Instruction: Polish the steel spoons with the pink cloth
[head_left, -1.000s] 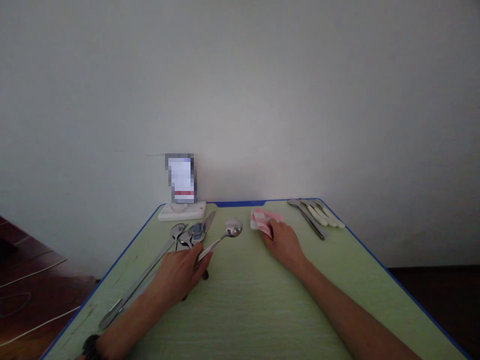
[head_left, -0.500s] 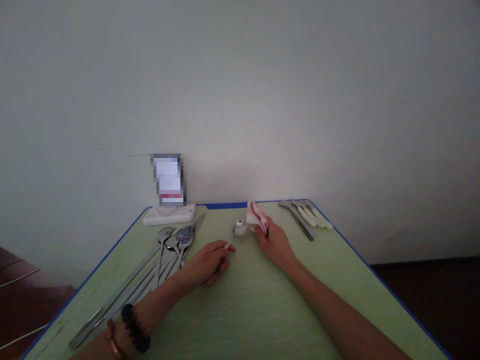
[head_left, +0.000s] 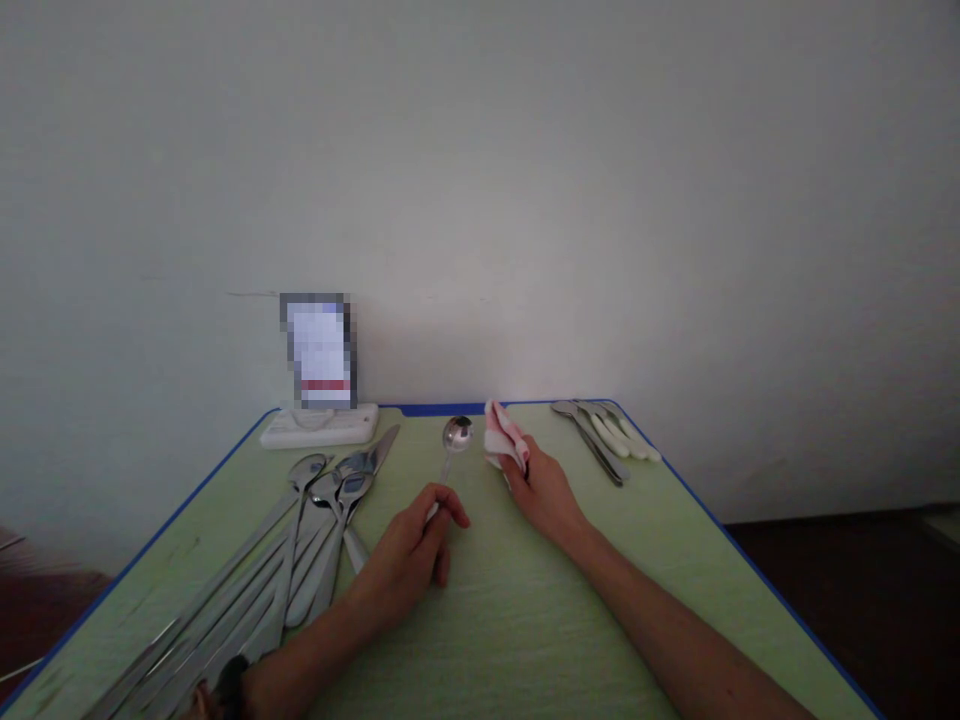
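Pink-and-white cloth (head_left: 504,435), bunched up, near the far edge of the table (head_left: 495,620); used as landmark. Right hand (head_left: 546,492) on it: fingers closed, fabric pinched between thumb and fingers, folds sticking out past them on the far side. Can't tell if the cloth touches the tabletop.

Spoon (head_left: 458,433) just left of the cloth, apart from it, bowl pointing away from the person. Left hand (head_left: 420,545) nearer the person than the cloth and to its left; fingers curled in, closed round the spoon's thin handle, index bent over forward. Handle end hidden by the hand.

Well left of the cloth: cutlery pile (head_left: 356,487), metal, pieces overlapping, several spoon bowls at the far end, long handles running toward the person; left forearm hides part of it. Knife (head_left: 386,447) in the pile, blade tip nearest the cloth.

Beyond the pile, left of the cloth: white base (head_left: 322,430), lying flat, with pixelated screen (head_left: 321,350) upright at it; content unreadable.

Right of the cloth: metal spoons (head_left: 600,453) slanting, white-handled cutlery (head_left: 634,446) just beside, farther right.

Wall (head_left: 600,200) behind the cloth. Dark bracelet (head_left: 234,685) on left wrist, lower left of the cloth.
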